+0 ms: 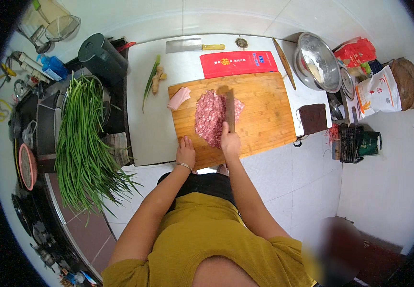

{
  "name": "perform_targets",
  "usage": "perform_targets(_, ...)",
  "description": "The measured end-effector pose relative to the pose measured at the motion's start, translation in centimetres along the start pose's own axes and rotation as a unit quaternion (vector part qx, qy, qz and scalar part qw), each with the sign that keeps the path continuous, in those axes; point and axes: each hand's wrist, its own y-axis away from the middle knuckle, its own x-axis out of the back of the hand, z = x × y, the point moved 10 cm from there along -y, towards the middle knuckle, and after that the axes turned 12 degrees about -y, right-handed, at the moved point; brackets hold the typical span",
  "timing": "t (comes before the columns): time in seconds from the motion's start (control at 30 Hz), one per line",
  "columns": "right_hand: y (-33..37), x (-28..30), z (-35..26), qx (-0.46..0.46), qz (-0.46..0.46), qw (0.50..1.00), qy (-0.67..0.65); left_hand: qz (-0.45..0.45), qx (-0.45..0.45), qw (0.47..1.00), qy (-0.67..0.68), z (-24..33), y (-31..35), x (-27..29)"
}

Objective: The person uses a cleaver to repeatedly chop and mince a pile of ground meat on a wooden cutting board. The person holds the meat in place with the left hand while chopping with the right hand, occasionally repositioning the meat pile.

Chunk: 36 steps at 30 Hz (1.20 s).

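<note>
My right hand is closed around the handle of a cleaver, its blade pointing away from me and standing in a mound of chopped pink meat. A small part of the meat lies to the right of the blade. The meat spreads over the left half of a wooden cutting board. My left hand lies with fingers stretched out on the board's near left edge, holding nothing. A folded pale pink piece of meat sits by the board's left edge.
Behind the board lie a red packet and a second cleaver. Ginger and a green onion are left of it; a rolling pin, steel bowl and brown cloth right. Long green chives overhang the left counter.
</note>
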Motion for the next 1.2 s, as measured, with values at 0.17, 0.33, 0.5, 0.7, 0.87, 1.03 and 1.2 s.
perform_targets(0.17,1.1,0.2,-1.9,0.065,-0.035,0.993,0.094,-0.035,0.008,0.998,0.042,-0.4,-0.4,0.7)
perform_targets(0.33,3.1,6.2,-5.2,0.201,-0.095,0.974,0.035,-0.001,0.009,1.0,0.002,-0.1,0.0,-0.2)
perform_targets(0.5,1.2,8.2,-4.0,0.186,-0.091,0.962,-0.177,-0.015,0.026,0.999,0.027,-0.4,0.1,-0.3)
perform_targets(0.7,-4.0,2.3,2.8,0.133,-0.062,0.989,-0.027,-0.013,0.026,0.999,0.042,-0.9,-0.3,0.0)
perform_targets(0.87,-0.5,7.2,-1.7,0.088,-0.191,0.95,-0.23,-0.01,0.035,0.998,0.053,-0.6,0.0,-0.8)
perform_targets(1.03,-4.4,1.0,3.6,0.392,0.16,0.904,-0.058,-0.068,0.022,0.997,0.04,-0.5,-0.4,-1.0)
perform_targets(1.2,-4.1,3.0,2.5,0.153,-0.183,0.965,-0.111,-0.017,0.023,0.999,0.022,-0.6,0.1,-1.0)
